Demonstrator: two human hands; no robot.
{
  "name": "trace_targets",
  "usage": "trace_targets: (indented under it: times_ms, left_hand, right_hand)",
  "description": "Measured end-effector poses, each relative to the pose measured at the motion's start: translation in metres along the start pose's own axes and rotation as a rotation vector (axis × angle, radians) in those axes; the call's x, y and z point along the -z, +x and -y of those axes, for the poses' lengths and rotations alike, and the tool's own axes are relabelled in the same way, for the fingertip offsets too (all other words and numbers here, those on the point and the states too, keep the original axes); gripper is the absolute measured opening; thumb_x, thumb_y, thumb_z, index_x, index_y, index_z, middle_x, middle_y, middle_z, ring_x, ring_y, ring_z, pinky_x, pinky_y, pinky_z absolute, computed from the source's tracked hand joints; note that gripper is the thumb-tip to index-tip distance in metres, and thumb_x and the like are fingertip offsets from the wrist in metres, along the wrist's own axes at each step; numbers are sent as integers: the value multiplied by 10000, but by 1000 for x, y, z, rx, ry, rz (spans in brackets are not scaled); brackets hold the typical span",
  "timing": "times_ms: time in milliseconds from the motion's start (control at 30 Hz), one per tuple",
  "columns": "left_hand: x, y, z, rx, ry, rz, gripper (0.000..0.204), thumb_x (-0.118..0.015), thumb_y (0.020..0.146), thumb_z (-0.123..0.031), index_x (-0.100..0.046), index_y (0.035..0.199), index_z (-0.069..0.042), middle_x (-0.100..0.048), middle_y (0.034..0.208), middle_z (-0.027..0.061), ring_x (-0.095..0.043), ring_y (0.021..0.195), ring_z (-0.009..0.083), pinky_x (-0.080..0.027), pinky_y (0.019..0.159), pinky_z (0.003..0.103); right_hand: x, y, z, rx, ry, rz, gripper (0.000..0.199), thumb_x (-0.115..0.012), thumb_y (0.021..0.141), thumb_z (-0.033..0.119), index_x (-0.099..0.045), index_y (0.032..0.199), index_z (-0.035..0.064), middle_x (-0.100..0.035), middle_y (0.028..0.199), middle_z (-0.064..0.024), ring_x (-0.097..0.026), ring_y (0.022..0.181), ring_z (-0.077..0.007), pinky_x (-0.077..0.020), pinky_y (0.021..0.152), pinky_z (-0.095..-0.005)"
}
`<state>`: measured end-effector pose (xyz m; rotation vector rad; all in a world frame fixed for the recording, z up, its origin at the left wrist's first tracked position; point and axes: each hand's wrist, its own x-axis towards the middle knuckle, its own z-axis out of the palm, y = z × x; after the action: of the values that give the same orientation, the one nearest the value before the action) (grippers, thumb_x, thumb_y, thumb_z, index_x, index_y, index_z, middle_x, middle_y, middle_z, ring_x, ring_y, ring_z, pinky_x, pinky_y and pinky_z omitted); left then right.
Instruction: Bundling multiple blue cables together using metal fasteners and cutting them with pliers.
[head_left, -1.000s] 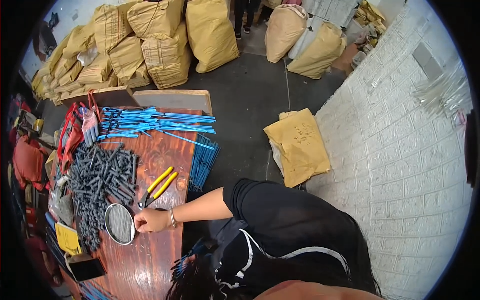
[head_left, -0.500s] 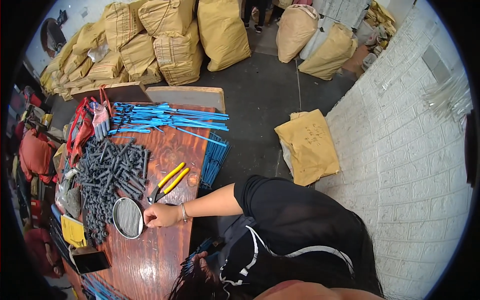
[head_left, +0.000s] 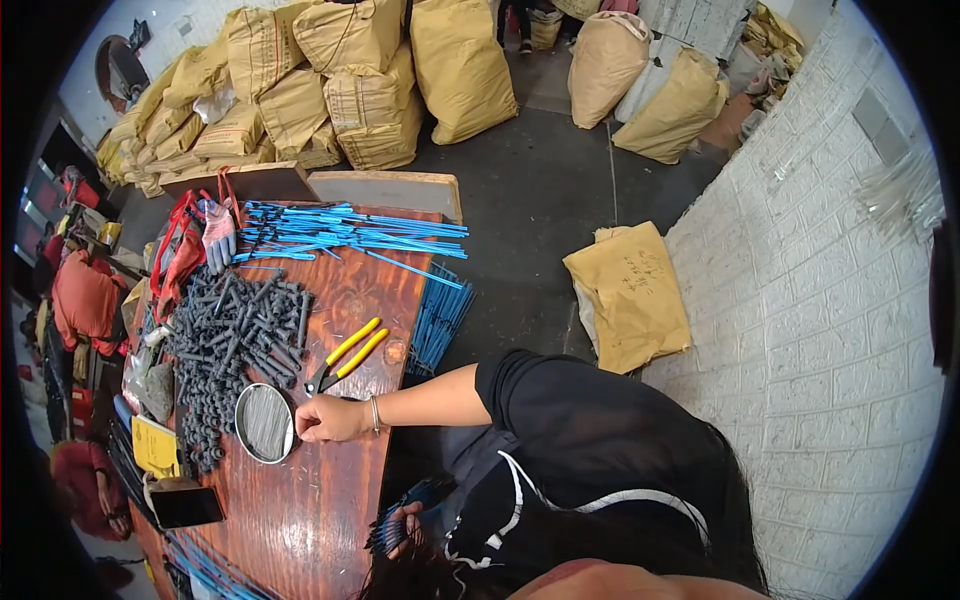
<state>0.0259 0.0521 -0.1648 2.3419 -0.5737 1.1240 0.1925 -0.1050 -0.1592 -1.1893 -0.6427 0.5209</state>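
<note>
right hand (head_left: 332,417) just beside a dish (head_left: 290,433) of thin pins (head_left: 264,421)
a nudge from its drawn-in fingers could tip the dish on the table (head_left: 290,520); whether they pinch anything, i cannot tell. left hand (head_left: 405,524) grips blue-black rods (head_left: 430,490). one dish, one pliers (head_left: 354,341); pins and rods too many to count.

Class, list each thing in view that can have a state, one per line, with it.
Pliers: lying down, handles apart
Round dish: holding thin grey sticks
Grey ribbed pieces: heaped loosely
Phone-like device: screen dark
Glove: unworn
Lone yellow sack: folded flat
Stacked sacks: filled
Right hand: curled, contents hidden
Left hand: gripping blue strips
</note>
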Motion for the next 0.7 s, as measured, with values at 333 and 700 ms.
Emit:
trace_targets:
  times_ms: [333, 700]
  left_hand:
    - [6, -3, -11, 292, -99, 138, 284, -538, 815, -193, -530, 972, 44, -565, 897, 121, -546, 818, 188, -423, 767, 285]
    - [-18, -8, -32, 604, -299, 300, 322, -540, 826, -235, -524, 996, 37, -561, 941, 125, -537, 865, 196, -409, 799, 291]
  right_hand:
    - [0, 1, -7, -20, 36, -6, 58, -563, 784, 63, -545, 792, 9, -544, 688, -4, -513, 586, -70, -417, 497, -220]
    - [0, 4, -10, 37, -29, -22, 60, -580, 748, 48, -558, 772, -2, -566, 680, -16, -519, 617, -72, -432, 553, -229]
